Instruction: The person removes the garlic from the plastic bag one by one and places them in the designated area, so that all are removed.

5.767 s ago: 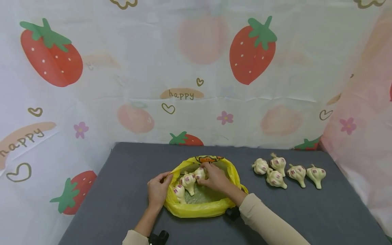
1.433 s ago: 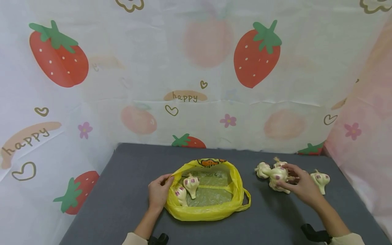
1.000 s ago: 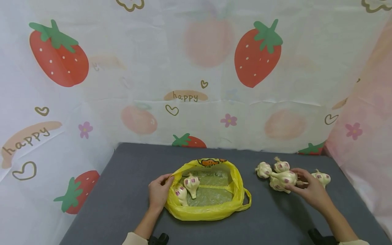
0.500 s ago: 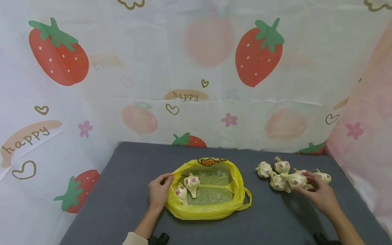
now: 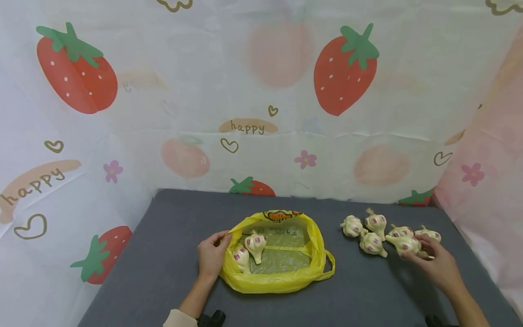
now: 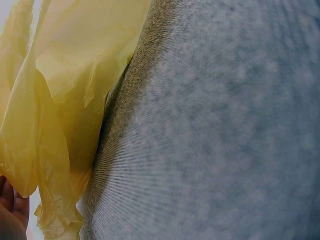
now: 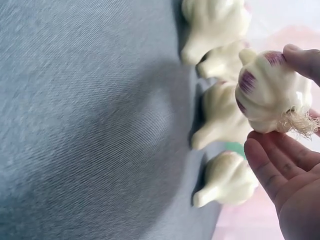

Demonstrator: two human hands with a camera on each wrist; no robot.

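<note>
With its thumb and fingers my left hand (image 5: pixel 212 259) pinches the left rim of a yellow plastic bag (image 5: pixel 273 285), which lies with its mouth held wide. Two garlic bulbs rest inside, one (image 5: pixel 255 244) behind the other (image 5: pixel 242 259), near the left wall. My right hand (image 5: pixel 441 268) grips a cream garlic bulb (image 7: pixel 267 87) with purple patches, thumb on one side and fingers on the other, roots toward the palm. This bulb hangs over the table's right side, overlapping a bulb (image 5: pixel 399 231) behind it in the head view.
Several more garlic bulbs lie on the grey table (image 5: pixel 184 218) at the right: one at the left end (image 5: pixel 352 226), one behind (image 5: pixel 376 222), one in front (image 5: pixel 372 244) and one far right (image 5: pixel 430 234). A strawberry-print curtain (image 5: pixel 261 100) encloses the back and sides.
Almost six seconds ago my right hand was at a third bulb inside the bag; that bulb is out now. Lately the right hand has carried its bulb rightward over the others. My left hand stays put.
</note>
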